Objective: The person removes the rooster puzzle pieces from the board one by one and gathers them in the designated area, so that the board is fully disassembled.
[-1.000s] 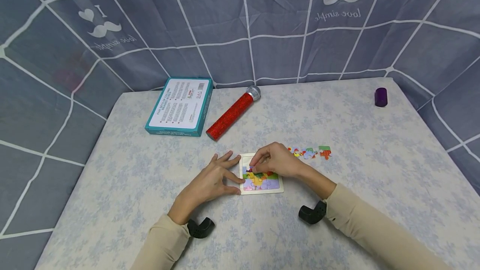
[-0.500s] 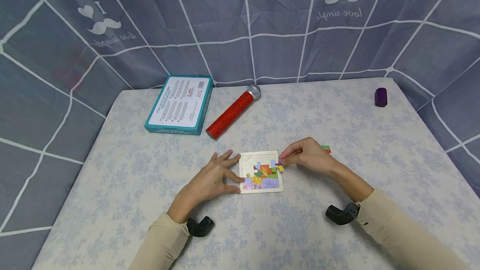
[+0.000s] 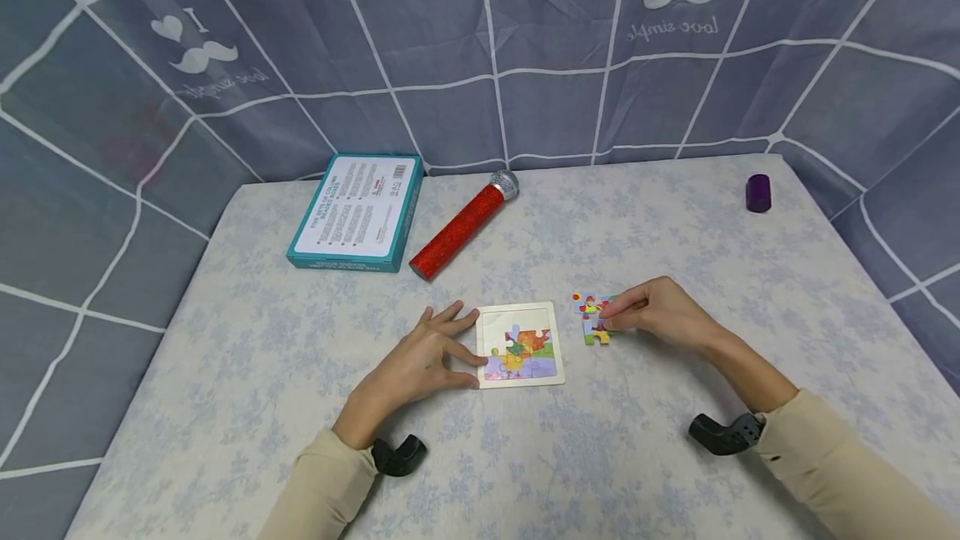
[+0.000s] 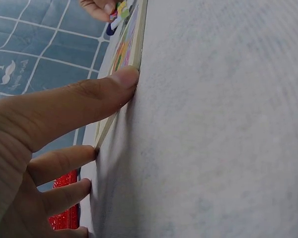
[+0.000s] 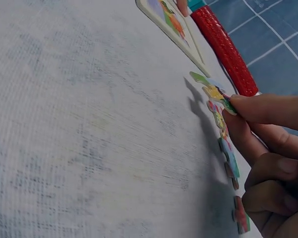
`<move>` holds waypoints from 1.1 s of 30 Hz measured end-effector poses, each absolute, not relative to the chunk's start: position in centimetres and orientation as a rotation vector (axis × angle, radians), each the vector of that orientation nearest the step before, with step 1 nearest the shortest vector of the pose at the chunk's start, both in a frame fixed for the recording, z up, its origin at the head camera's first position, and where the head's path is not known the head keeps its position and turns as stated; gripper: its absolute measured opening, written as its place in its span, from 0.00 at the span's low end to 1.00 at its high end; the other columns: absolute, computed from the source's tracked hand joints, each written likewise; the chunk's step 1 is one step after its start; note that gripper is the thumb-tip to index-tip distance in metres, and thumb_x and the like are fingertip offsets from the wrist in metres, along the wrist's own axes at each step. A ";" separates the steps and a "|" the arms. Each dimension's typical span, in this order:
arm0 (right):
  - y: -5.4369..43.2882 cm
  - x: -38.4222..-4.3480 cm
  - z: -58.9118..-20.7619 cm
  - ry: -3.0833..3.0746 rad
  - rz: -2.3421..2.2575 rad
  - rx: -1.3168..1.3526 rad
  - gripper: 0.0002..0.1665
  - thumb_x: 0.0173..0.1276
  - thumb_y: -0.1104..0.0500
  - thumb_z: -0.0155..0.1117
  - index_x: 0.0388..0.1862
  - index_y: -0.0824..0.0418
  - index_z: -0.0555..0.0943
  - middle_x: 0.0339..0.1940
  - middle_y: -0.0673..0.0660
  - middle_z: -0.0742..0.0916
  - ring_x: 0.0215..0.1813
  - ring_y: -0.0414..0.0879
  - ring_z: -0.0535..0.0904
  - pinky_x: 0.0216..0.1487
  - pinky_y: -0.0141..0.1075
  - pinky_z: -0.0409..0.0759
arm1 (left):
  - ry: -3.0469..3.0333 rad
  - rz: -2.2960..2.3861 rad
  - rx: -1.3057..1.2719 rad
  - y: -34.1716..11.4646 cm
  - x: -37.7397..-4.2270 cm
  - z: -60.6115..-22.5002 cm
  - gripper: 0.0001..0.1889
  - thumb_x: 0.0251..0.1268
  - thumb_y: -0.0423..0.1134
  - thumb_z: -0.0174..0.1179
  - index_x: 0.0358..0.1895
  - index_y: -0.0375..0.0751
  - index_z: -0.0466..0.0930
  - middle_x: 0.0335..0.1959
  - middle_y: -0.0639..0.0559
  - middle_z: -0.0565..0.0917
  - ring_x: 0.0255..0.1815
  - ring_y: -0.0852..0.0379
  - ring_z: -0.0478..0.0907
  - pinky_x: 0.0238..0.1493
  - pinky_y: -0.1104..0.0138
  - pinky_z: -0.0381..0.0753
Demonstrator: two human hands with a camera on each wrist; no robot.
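A small jigsaw puzzle tray (image 3: 517, 319) with a pale rim lies on the table, its lower and right parts filled with colourful pieces. My left hand (image 3: 416, 361) rests at the tray's left side, fingers spread. Its thumb (image 4: 124, 79) touches the tray edge in the left wrist view. To the right of the tray, my right hand (image 3: 663, 315) pinches a puzzle piece (image 5: 216, 93) between thumb and fingertips. That piece is purple, yellow and green and casts a shadow on the cloth below. Loose puzzle pieces (image 3: 587, 302) lie just behind it, partly hidden by the right hand.
A red glittery toy microphone (image 3: 461, 227) with a silver head lies behind the tray. Left of it is a teal and white box (image 3: 352, 207). A purple cylinder (image 3: 758, 193) stands at the far right. A blue-grey curtain (image 3: 555, 115) hangs along the table's back edge.
The right hand has moved right, from over the tray to beside the loose pieces, carrying the puzzle piece out of the tray. The left hand stays at the tray's edge.
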State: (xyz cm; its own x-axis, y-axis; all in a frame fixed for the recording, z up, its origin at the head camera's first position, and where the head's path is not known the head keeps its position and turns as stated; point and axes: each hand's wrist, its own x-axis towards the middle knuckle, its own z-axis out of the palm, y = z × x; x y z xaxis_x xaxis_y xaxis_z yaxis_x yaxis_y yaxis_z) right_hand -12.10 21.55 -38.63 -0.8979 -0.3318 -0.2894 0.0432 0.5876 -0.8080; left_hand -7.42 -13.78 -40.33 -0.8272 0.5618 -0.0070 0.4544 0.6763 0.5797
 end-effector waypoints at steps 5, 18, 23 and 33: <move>21.2 -12.2 -39.2 2.433 -1.216 -0.250 0.11 0.57 0.55 0.76 0.38 0.59 0.90 0.36 0.52 0.90 0.43 0.44 0.80 0.42 0.32 0.76 | 2.704 0.864 0.827 -13.7 -7.4 -40.4 0.17 0.45 0.41 0.79 0.42 0.46 0.91 0.70 0.41 0.69 0.77 0.41 0.53 0.72 0.37 0.43; 19.9 -12.1 -39.4 2.566 -1.106 -0.259 0.04 0.55 0.60 0.75 0.31 0.57 0.90 0.29 0.49 0.89 0.35 0.44 0.78 0.36 0.35 0.74 | 2.703 0.886 0.823 -13.8 -7.3 -40.5 0.17 0.44 0.41 0.79 0.41 0.46 0.91 0.70 0.41 0.70 0.77 0.41 0.53 0.72 0.37 0.42; 19.7 -11.9 -39.3 2.595 -1.089 -0.278 0.02 0.54 0.62 0.75 0.28 0.57 0.89 0.26 0.48 0.89 0.32 0.43 0.78 0.33 0.35 0.73 | 2.702 0.895 0.817 -13.8 -7.3 -40.5 0.17 0.44 0.41 0.79 0.41 0.46 0.91 0.70 0.41 0.70 0.77 0.41 0.53 0.73 0.38 0.42; 19.6 -11.9 -38.8 2.641 -1.062 -0.387 0.01 0.56 0.62 0.73 0.28 0.57 0.88 0.23 0.47 0.87 0.26 0.43 0.73 0.28 0.33 0.70 | 2.696 0.913 0.803 -13.8 -7.3 -40.4 0.17 0.43 0.40 0.79 0.41 0.45 0.91 0.70 0.41 0.70 0.77 0.41 0.53 0.73 0.38 0.41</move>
